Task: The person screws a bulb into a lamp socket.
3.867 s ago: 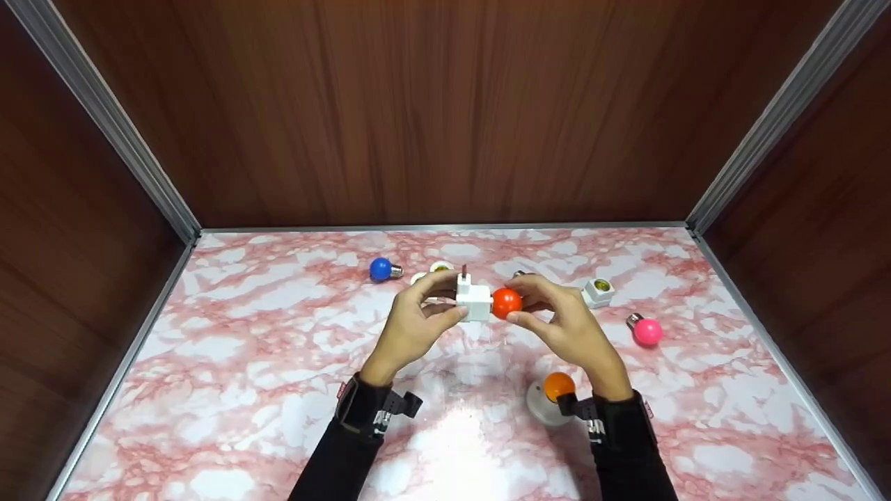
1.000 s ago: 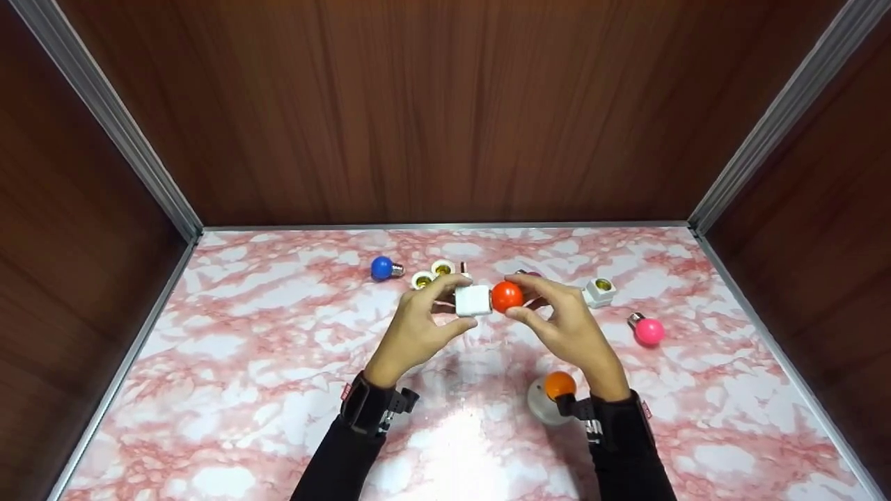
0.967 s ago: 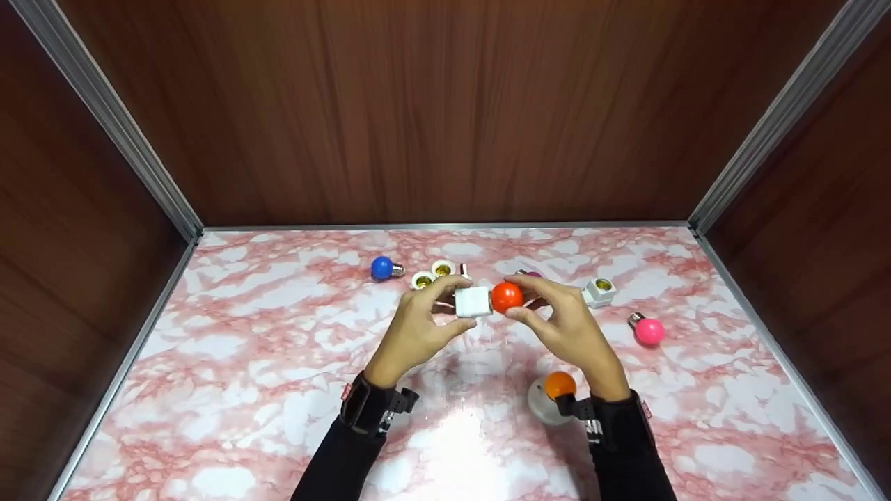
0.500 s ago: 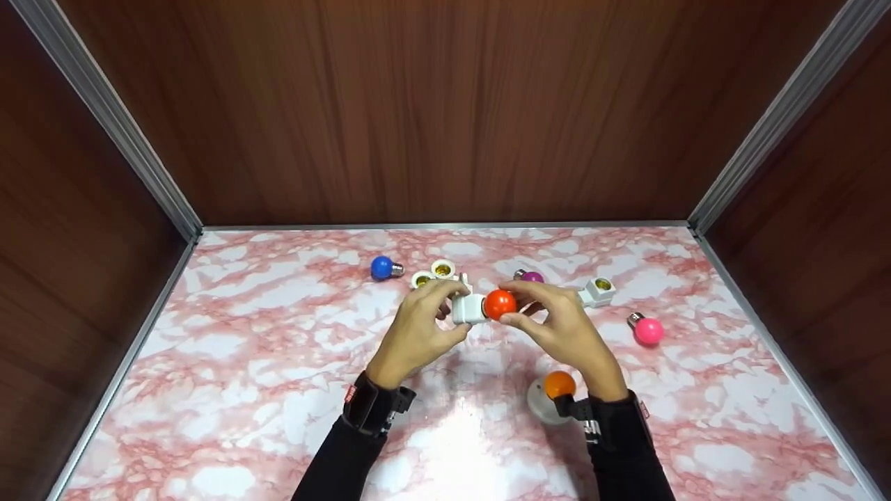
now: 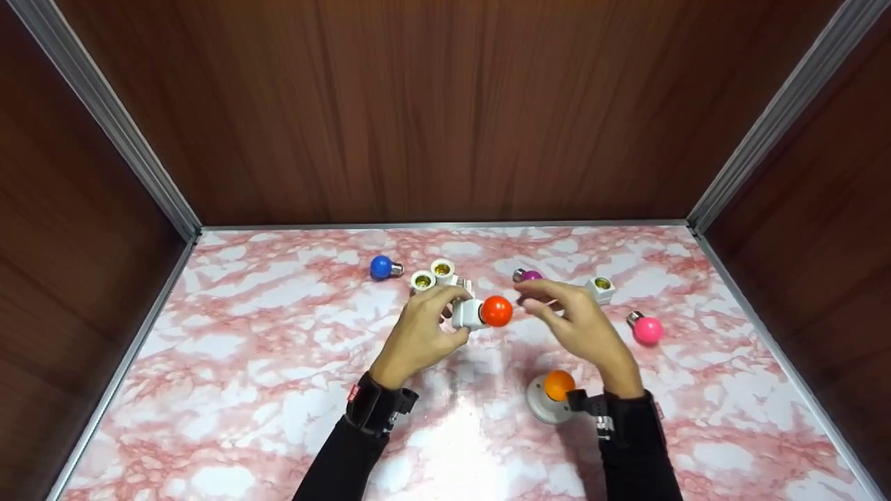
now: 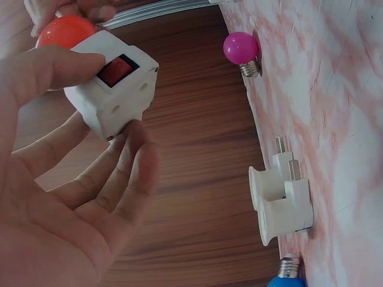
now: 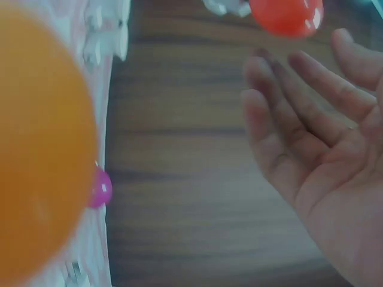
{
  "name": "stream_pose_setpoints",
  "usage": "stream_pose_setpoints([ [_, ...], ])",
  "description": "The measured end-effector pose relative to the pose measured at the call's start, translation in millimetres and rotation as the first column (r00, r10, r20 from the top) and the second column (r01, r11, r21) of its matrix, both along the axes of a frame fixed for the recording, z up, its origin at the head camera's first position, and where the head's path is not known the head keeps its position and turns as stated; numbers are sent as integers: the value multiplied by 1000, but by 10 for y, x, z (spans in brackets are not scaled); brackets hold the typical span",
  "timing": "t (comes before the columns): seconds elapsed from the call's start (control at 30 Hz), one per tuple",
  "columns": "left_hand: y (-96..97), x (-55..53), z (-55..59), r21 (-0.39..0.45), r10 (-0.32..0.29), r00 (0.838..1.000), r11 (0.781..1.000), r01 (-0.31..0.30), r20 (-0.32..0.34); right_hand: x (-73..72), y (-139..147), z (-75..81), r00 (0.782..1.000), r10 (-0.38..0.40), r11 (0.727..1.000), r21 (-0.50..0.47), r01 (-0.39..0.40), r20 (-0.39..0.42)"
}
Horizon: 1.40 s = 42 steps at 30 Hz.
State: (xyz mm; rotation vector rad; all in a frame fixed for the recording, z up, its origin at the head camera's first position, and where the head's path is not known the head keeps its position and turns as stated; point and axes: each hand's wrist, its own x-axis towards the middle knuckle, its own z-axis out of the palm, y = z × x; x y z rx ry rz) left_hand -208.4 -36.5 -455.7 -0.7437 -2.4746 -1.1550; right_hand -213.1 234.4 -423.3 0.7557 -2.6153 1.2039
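My left hand (image 5: 421, 341) pinches a white plug-in lamp socket (image 5: 468, 314) between thumb and fingers, above the table. A red rocker switch (image 6: 117, 70) shows on the socket in the left wrist view, close to the thumb. Seated in the socket's end is a red light bulb (image 5: 496, 311), pointing right. My right hand (image 5: 581, 327) is just right of that bulb, apart from it, with fingers loosely bent and nothing in them. Below the right hand, an orange bulb (image 5: 559, 385) stands in a round white lamp base (image 5: 546, 412).
At the back lie a blue bulb (image 5: 381, 267), two round-mouthed plug-in sockets (image 5: 422, 280) and a purple bulb (image 5: 532, 276). Farther right are a square white socket (image 5: 600, 289) and a pink bulb (image 5: 648, 330). Wood-grain walls (image 5: 445, 125) enclose the marbled table (image 5: 264, 376).
My right hand has let go of the red bulb and drawn off to the right. The left hand has turned the socket and brought it slightly lower, the bulb staying in it.
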Motion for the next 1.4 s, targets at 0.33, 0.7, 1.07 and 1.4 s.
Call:
stream_pose_setpoints([
  [0.33,92,39,-77,-116,-85,967,987,115,240,-23,496,-65,955,-80,974,226,14,285],
  [0.7,245,111,-233,-271,-64,915,945,185,399,-99,603,-196,923,-112,971,237,23,367],
  [1.07,370,156,-344,-351,-76,924,911,217,374,-88,704,-228,872,-167,955,295,27,460],
  [1.4,375,169,-327,-362,-20,915,915,180,404,-124,675,-419,734,-166,918,376,-130,658],
])
